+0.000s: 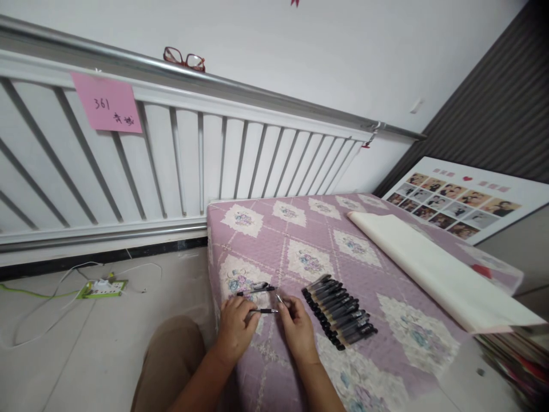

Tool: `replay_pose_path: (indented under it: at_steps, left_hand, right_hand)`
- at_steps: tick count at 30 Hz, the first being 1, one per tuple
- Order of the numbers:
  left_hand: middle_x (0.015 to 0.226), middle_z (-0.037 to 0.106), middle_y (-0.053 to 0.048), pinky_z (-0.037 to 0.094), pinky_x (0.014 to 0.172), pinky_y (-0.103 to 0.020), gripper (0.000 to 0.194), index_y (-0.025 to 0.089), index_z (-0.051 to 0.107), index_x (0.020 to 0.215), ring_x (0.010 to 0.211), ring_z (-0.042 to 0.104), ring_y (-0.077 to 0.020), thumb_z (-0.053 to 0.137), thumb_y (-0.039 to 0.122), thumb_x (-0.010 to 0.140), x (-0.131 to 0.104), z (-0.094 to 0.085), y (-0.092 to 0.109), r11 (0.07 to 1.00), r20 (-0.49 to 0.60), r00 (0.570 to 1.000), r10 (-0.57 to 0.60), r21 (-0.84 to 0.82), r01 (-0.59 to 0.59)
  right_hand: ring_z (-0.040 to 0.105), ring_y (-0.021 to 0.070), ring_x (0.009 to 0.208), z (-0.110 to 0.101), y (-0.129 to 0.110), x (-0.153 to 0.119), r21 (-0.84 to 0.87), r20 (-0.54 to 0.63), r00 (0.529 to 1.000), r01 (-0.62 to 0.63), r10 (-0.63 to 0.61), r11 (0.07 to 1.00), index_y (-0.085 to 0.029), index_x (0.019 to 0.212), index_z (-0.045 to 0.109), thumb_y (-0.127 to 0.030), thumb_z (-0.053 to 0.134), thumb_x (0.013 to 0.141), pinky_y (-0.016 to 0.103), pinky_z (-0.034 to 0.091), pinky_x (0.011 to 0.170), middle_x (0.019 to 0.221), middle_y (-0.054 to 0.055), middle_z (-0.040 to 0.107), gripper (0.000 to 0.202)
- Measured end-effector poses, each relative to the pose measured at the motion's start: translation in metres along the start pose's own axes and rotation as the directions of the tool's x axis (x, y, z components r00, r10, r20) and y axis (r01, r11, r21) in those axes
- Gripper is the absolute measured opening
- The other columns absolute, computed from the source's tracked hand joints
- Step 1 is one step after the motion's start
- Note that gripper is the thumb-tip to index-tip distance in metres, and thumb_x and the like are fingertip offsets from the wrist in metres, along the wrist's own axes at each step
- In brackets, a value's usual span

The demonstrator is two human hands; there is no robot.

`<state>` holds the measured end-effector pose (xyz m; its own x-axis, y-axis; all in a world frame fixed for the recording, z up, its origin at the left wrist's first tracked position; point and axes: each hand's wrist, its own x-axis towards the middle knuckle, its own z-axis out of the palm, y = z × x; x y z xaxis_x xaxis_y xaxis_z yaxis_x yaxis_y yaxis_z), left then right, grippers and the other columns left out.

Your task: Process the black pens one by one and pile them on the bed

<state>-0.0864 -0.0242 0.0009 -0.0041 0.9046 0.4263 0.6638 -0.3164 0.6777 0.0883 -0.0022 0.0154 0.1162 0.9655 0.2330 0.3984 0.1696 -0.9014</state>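
My left hand (235, 329) is closed round a black pen (266, 311), whose narrow end points right toward my other hand. My right hand (299, 332) pinches a small piece with a silvery end (279, 298); most of it is hidden by the fingers, so its kind is unclear. Just beyond my hands, black pens (257, 288) lie on the floral bedcover. To the right of my right hand, a slanting row of several capped black gel pens (338, 312) lies side by side, touching one another.
The purple bedcover (309, 229) carries a large cream sheet (429, 269) at right. Beyond it leans a photo board (450, 197). A white radiator (240, 149) with a pink note (107, 103) and glasses (184, 59) lines the wall. A power strip (103, 288) lies on the floor.
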Motion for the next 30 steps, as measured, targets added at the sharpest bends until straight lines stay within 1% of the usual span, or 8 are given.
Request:
replay_pose_path:
  at_steps: [3,5,7,9,13,16,24,30]
  left_hand:
    - [0.084,0.064,0.000,0.036,0.082,-0.036,0.006,0.024,0.062,0.082,0.086,0.057,-0.0206,0.060,0.019,0.080,0.001,0.000,0.000,1.000,0.007,1.000,-0.011,0.003,0.011]
    - [0.083,0.064,0.001,0.035,0.082,-0.037,0.006,0.024,0.062,0.082,0.086,0.057,-0.0205,0.060,0.019,0.080,0.001,0.000,0.001,1.000,0.013,1.000,-0.020,0.005,0.020]
    - [0.083,0.064,0.001,0.034,0.083,-0.037,0.006,0.024,0.063,0.082,0.087,0.056,-0.0206,0.060,0.019,0.080,0.001,0.000,0.001,1.000,0.025,0.999,-0.023,0.012,0.022]
    - [0.083,0.063,0.000,0.033,0.083,-0.038,0.005,0.024,0.063,0.082,0.087,0.056,-0.0208,0.060,0.020,0.080,0.002,0.000,0.003,0.999,0.041,0.999,-0.020,0.025,0.019]
    - [0.084,0.063,0.000,0.032,0.084,-0.038,0.005,0.025,0.063,0.081,0.087,0.055,-0.0206,0.060,0.021,0.080,0.002,-0.002,0.005,0.999,0.060,0.998,-0.023,0.043,0.020]
    - [0.084,0.064,0.000,0.032,0.084,-0.038,0.005,0.025,0.063,0.081,0.087,0.055,-0.0206,0.059,0.021,0.080,0.001,-0.002,0.005,0.999,0.080,0.997,-0.019,0.048,0.015]
    - [0.087,0.062,-0.001,0.032,0.086,-0.039,0.006,0.025,0.063,0.083,0.089,0.053,-0.0210,0.060,0.021,0.079,0.000,-0.002,0.004,0.999,0.165,0.986,0.023,0.036,-0.030]
    - [0.088,0.061,-0.001,0.034,0.088,-0.039,0.008,0.025,0.063,0.088,0.090,0.052,-0.0214,0.057,0.024,0.083,-0.001,-0.003,0.003,0.995,0.207,0.975,0.081,0.041,-0.091]
  right_hand:
    - [0.061,0.0189,0.080,-0.010,0.006,-0.009,0.120,-0.061,0.995,-0.066,0.074,0.991,-0.019,0.086,0.063,-0.043,0.066,0.073,0.029,0.048,0.076,0.081,0.002,0.066,0.027]
    - [0.060,0.0185,0.080,-0.018,0.011,-0.015,0.196,-0.078,0.984,-0.143,0.161,0.970,-0.020,0.087,0.063,-0.044,0.067,0.072,0.028,0.049,0.074,0.085,0.002,0.066,0.029]
    - [0.059,0.0168,0.074,-0.024,0.014,-0.021,0.273,-0.062,0.969,-0.215,0.240,0.938,-0.020,0.090,0.063,-0.045,0.067,0.073,0.027,0.049,0.068,0.084,0.001,0.065,0.030]
    - [0.057,0.0151,0.067,-0.028,0.015,-0.024,0.294,-0.027,0.963,-0.249,0.268,0.923,-0.020,0.090,0.063,-0.046,0.066,0.074,0.026,0.048,0.063,0.081,0.000,0.064,0.031]
    - [0.056,0.0156,0.064,-0.029,0.006,-0.025,0.177,0.034,0.972,-0.235,0.233,0.956,-0.019,0.087,0.064,-0.046,0.065,0.075,0.026,0.046,0.062,0.076,0.001,0.065,0.029]
    - [0.059,0.0187,0.070,-0.027,0.000,-0.023,0.112,0.044,0.982,-0.187,0.183,0.976,-0.019,0.085,0.065,-0.045,0.065,0.074,0.028,0.048,0.066,0.077,0.003,0.067,0.028]
    - [0.064,0.0215,0.082,-0.021,-0.003,-0.024,0.068,0.138,0.988,-0.084,0.074,0.994,-0.019,0.088,0.066,-0.041,0.065,0.076,0.031,0.050,0.078,0.085,0.006,0.070,0.025]
    - [0.064,0.0213,0.083,-0.019,-0.002,-0.025,0.031,0.181,0.983,-0.029,0.023,0.999,-0.020,0.091,0.067,-0.039,0.064,0.078,0.031,0.050,0.078,0.086,0.005,0.071,0.023]
